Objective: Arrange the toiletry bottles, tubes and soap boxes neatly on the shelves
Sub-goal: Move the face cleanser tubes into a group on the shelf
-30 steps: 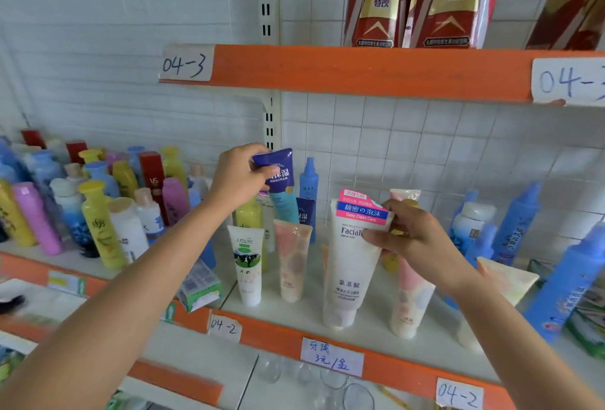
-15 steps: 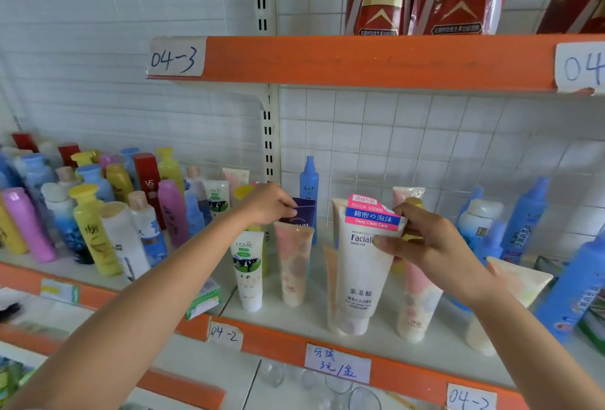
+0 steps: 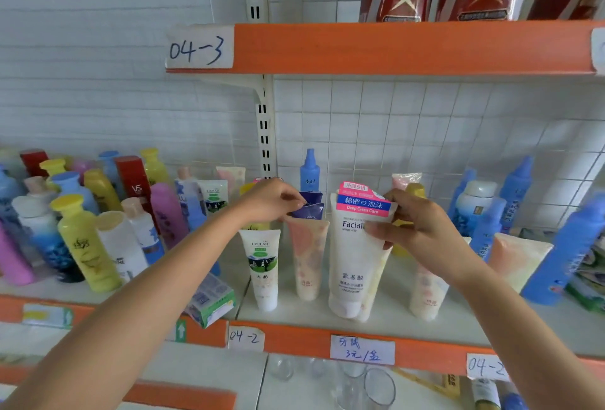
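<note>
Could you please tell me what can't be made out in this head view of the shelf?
- Dark blue tube: the left hand and the peach tube hide most of it.
- Paper tag: cut by the right edge, number unreadable.
- Small print on the white face-wash tube under the right hand: too small.

dark blue tube (image 3: 311, 210) mostly hidden — behind front tubes.

Daylight was soft and even — bright, with only faint shadows under the orange shelf (image 3: 393, 49). Wide-angle distortion bent the edges, and the bottles (image 3: 82, 239) at left looked slightly blurred.
</note>
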The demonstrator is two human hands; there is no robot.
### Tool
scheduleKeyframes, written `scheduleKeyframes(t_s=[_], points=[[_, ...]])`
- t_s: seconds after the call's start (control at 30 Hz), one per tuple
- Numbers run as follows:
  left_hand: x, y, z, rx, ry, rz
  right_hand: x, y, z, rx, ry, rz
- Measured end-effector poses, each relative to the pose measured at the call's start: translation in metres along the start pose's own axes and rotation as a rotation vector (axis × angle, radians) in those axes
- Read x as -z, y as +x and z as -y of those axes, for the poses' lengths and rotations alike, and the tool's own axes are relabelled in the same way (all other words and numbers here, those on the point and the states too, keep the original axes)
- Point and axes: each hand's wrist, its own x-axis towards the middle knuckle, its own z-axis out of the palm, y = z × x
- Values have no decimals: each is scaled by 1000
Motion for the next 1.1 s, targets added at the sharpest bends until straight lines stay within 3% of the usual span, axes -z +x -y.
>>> scheduleKeyframes(t_s=[0.17, 0.33, 0.43, 0.63, 0.9, 1.1], points=[[25, -23, 2, -128, -212, -148, -22, 14, 10, 13, -3, 2], [63, -70, -9, -202, -431, -122, -55, 36, 30, 59, 31, 52], [76, -86, 3, -203, -396, -87, -80, 52, 39, 77, 45, 89], [94, -104, 37, -125, -294, -260, -121, 74, 59, 126, -10, 184], [135, -118, 82, 22, -289, -584, -138, 88, 47, 129, -450, 246], [141, -121, 108, 117, -250, -572, -144, 87, 39, 73, -723, 413]])
